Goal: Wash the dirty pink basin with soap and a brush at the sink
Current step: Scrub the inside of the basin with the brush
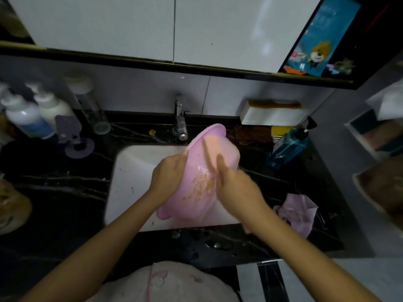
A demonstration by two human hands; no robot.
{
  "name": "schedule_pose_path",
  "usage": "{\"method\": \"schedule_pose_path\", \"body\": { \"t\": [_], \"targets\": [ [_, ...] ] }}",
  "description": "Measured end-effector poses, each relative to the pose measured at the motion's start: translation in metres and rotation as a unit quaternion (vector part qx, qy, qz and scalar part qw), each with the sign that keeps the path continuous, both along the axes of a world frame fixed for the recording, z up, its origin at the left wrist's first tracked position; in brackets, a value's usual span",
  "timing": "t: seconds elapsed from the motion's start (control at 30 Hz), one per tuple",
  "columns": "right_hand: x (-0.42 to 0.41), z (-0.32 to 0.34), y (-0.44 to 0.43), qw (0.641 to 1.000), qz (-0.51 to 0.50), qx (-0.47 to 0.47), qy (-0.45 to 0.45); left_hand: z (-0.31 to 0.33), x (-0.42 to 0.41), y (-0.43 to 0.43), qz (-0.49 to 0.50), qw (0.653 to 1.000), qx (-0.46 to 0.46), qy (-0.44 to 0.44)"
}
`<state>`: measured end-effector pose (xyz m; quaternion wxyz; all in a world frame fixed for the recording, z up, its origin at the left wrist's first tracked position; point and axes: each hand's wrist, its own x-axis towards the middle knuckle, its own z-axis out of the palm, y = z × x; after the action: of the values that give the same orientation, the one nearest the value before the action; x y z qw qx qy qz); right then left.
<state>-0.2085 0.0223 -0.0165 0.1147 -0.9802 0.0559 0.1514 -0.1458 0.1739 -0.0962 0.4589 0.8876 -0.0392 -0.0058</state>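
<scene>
- Over the white sink [130, 177], near the middle of the view, the pink basin [196, 201] is held tilted. Its open side faces the person, and its rim runs from 12 o'clock down to a lip at 7 o'clock.
- Yellow-brown crumbs [202, 182] cling to the basin's wet inner wall. A peach patch [212, 142] sits higher up, and what it is cannot be told.
- The left hand [168, 173] grips the rim at the basin's 9 o'clock, with its fingers curled over the edge.
- The right hand [235, 186] comes in from 4 o'clock and is blurred. Its fingers are straight and lie flat against the inner wall beside the crumbs, pressing rather than clasping.
- A chrome tap [180, 120] stands at the basin's 12 o'clock, with its spout just beside the upper rim.
- A black veined worktop [65, 192] surrounds the sink.
- At 2 o'clock leans a blue pump bottle [290, 144], with a brown cloth [250, 132] between it and the tap.
- Behind these is a white box [272, 116].
- At 4 o'clock lies a crumpled pink cloth [298, 212].
- At 10 o'clock stand a purple holder [72, 136] and white bottles [24, 118].
</scene>
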Motion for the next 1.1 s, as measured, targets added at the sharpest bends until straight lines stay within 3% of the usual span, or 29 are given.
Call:
{"method": "schedule_pose_path", "body": {
  "t": [0.1, 0.17, 0.3, 0.43, 0.53, 0.63, 0.73, 0.83, 0.9, 1.0, 1.1],
  "targets": [
    [-0.037, 0.003, 0.016, 0.994, 0.096, -0.039, 0.022, 0.002, 0.003, 0.001, 0.003, 1.000, 0.006, -0.011],
    [-0.024, -0.003, 0.003, 0.995, 0.070, -0.072, -0.011, 0.001, 0.003, 0.004, -0.008, 1.000, -0.006, -0.012],
    [-0.001, -0.007, -0.010, 0.998, 0.007, -0.014, -0.057, -0.021, -0.023, 0.025, -0.026, 0.999, 0.030, -0.034],
    [0.010, -0.023, -0.023, 0.994, -0.029, 0.035, -0.101, -0.056, -0.051, 0.048, 0.031, 0.994, 0.103, -0.020],
    [0.018, -0.033, -0.037, 0.985, -0.089, 0.096, -0.116, -0.049, -0.041, 0.044, 0.084, 0.994, 0.061, -0.021],
    [0.014, -0.035, -0.033, 0.974, -0.133, 0.151, -0.100, -0.023, -0.016, 0.029, 0.051, 0.994, 0.070, -0.067],
    [-0.011, -0.046, -0.002, 0.972, -0.067, 0.186, -0.127, -0.008, 0.010, 0.016, 0.005, 0.988, 0.127, -0.086],
    [-0.034, -0.057, -0.007, 0.985, 0.030, 0.111, -0.129, -0.004, 0.027, 0.013, -0.010, 0.989, 0.127, -0.076],
    [-0.023, -0.065, -0.036, 0.988, -0.024, 0.067, -0.134, -0.003, 0.032, 0.014, -0.019, 0.990, 0.118, -0.069],
    [0.005, -0.074, -0.040, 0.963, -0.168, 0.151, -0.148, 0.001, 0.037, 0.014, -0.029, 0.992, 0.109, -0.060],
    [-0.020, -0.080, 0.001, 0.962, -0.085, 0.180, -0.188, 0.001, 0.047, 0.022, -0.010, 0.994, 0.097, -0.050]
  ]
}}
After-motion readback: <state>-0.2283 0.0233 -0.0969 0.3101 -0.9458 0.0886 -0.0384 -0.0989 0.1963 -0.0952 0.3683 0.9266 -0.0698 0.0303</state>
